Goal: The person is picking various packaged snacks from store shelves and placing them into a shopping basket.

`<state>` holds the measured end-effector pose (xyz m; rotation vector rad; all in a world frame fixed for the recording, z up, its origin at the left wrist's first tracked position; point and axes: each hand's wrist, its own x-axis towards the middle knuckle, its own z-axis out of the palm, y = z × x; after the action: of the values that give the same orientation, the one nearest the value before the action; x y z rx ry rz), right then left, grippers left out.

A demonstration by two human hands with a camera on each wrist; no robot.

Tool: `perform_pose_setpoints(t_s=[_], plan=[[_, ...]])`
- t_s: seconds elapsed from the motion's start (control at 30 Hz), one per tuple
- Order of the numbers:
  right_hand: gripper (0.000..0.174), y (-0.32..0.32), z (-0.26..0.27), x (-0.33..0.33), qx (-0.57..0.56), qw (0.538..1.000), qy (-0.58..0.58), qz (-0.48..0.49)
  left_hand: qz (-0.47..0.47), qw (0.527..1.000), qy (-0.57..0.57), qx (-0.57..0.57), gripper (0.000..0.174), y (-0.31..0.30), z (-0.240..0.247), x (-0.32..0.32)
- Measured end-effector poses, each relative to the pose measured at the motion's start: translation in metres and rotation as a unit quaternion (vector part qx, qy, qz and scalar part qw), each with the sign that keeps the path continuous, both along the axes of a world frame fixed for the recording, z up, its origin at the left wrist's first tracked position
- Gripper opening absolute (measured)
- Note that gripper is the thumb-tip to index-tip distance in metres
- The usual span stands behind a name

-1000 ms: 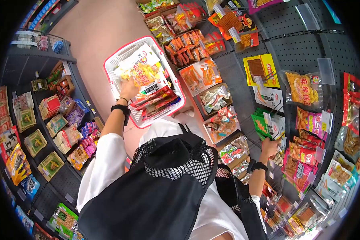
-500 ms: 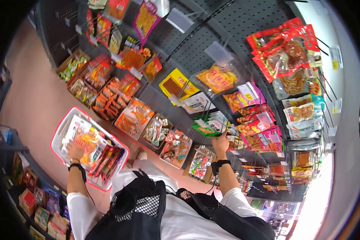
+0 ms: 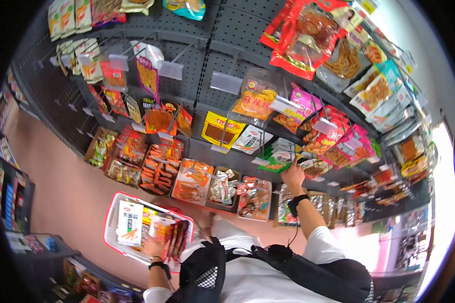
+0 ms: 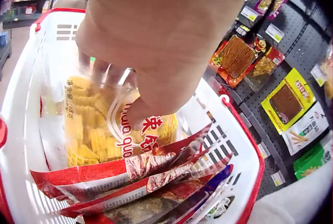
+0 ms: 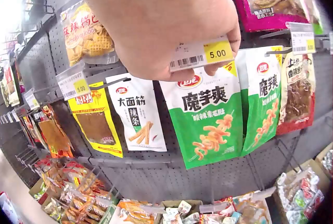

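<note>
My left hand [image 3: 153, 248] is down inside a white shopping basket [image 4: 21, 120] with a red rim. In the left wrist view its thumb lies over a clear bag of yellow crisps [image 4: 86, 125], which the hand grips near the top. Red snack packs [image 4: 117, 172] stand beside that bag, and a white snack bag [image 3: 130, 222] lies at the basket's far end. At the shelf, my right hand [image 5: 171, 21] holds the top of a green-and-white snack bag [image 5: 208, 130] hanging on a hook. Its fingers curl around a price tag [image 5: 200, 55], hiding the bag's upper edge.
A second green-and-white bag [image 5: 263, 101] hangs to the right, a white bag [image 5: 136, 112] and a yellow bag [image 5: 96, 120] to the left. Metal hooks and plastic tags stick out from the pegboard [image 3: 232, 35]. Open boxes of snacks [image 3: 192, 184] line the bottom shelf.
The head view has turned right toward the shelf, so the basket appears lower. The white bag in the basket now shows uncovered beside the left hand. The right hand stays at the green-and-white bag.
</note>
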<state>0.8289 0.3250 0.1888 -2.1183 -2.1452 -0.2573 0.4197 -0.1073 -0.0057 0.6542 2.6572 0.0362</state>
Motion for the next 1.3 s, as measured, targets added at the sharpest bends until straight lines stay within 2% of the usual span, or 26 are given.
perform_pose_setpoints(t_s=[0.03, 0.13, 0.23, 0.3, 0.37, 0.43, 0.47, 0.5, 0.57, 0.6, 0.63, 0.7, 0.77, 0.83, 0.9, 0.97, 1.07, 1.1, 1.2, 1.3], plan=[[0.078, 0.003, 0.002, 0.002, 0.008, 1.0, -0.002, 0.006, -0.02, 0.999, 0.026, 0.004, 0.061, -0.001, -0.005, 0.01], [0.073, 0.009, 0.014, -0.001, 0.028, 0.999, 0.015, 0.012, -0.036, 0.999, -0.001, -0.01, 0.059, 0.0, -0.019, 0.007], [0.074, 0.01, 0.017, 0.0, 0.039, 0.998, 0.045, 0.001, -0.027, 0.998, -0.046, 0.021, 0.053, 0.009, 0.029, -0.005], [0.077, 0.012, 0.013, 0.006, 0.042, 0.998, 0.052, 0.019, -0.008, 0.997, -0.071, 0.024, 0.05, 0.008, 0.035, -0.011], [0.079, 0.009, 0.014, 0.01, 0.049, 0.997, 0.061, 0.028, -0.029, 0.998, -0.016, 0.045, 0.047, 0.01, 0.067, 0.0], [0.078, 0.013, 0.018, 0.009, 0.068, 0.995, 0.057, 0.039, 0.031, 0.997, 0.006, 0.065, 0.041, 0.021, 0.103, 0.002], [0.077, 0.015, 0.021, 0.009, 0.078, 0.995, 0.054, 0.044, 0.004, 0.992, 0.001, 0.127, 0.034, 0.018, 0.103, -0.005], [0.077, 0.016, 0.024, 0.01, 0.075, 0.995, 0.06, 0.04, 0.001, 0.992, 0.007, 0.123, 0.034, 0.019, 0.112, -0.008], [0.076, 0.018, 0.028, 0.011, 0.051, 0.994, 0.089, 0.028, -0.025, 0.983, -0.026, 0.178, 0.034, 0.035, 0.165, -0.011], [0.076, 0.019, 0.027, 0.012, 0.051, 0.994, 0.092, 0.028, -0.071, 0.967, -0.02, 0.243, 0.035, 0.042, 0.184, -0.018], [0.076, 0.022, 0.026, 0.014, 0.05, 0.993, 0.099, 0.029, -0.071, 0.968, -0.013, 0.241, 0.035, 0.049, 0.189, -0.024], [0.076, 0.024, 0.026, 0.016, 0.062, 0.993, 0.093, 0.046, -0.045, 0.912, -0.182, 0.364, 0.038, 0.063, 0.2, -0.041], [0.075, 0.024, 0.032, 0.017, 0.072, 0.992, 0.089, 0.049, -0.047, 0.904, -0.213, 0.368, 0.031, 0.107, 0.269, -0.013], [0.076, 0.023, 0.038, 0.02, 0.063, 0.992, 0.095, 0.052, -0.032, 0.819, -0.312, 0.481, 0.022, 0.154, 0.302, 0.022], [0.076, 0.023, 0.031, 0.026, 0.073, 0.991, 0.09, 0.064, -0.08, 0.821, -0.338, 0.453, 0.019, 0.195, 0.33, 0.044], [0.074, 0.03, 0.037, 0.035, 0.073, 0.99, 0.094, 0.074, -0.104, 0.782, -0.372, 0.49, 0.019, 0.233, 0.341, 0.076], [0.074, 0.027, 0.037, 0.039, 0.047, 0.987, 0.125, 0.087, -0.18, 0.791, -0.339, 0.476, 0.019, 0.271, 0.344, 0.088], [0.073, 0.028, 0.035, 0.042, 0.045, 0.983, 0.15, 0.092, -0.177, 0.792, -0.337, 0.477, 0.019, 0.281, 0.345, 0.095], [0.074, 0.027, 0.038, 0.045, 0.022, 0.983, 0.155, 0.098, -0.151, 0.737, -0.412, 0.514, 0.02, 0.305, 0.362, 0.122], [0.075, 0.026, 0.036, 0.048, 0.008, 0.982, 0.159, 0.104, -0.145, 0.721, -0.43, 0.524, 0.02, 0.32, 0.369, 0.134]])
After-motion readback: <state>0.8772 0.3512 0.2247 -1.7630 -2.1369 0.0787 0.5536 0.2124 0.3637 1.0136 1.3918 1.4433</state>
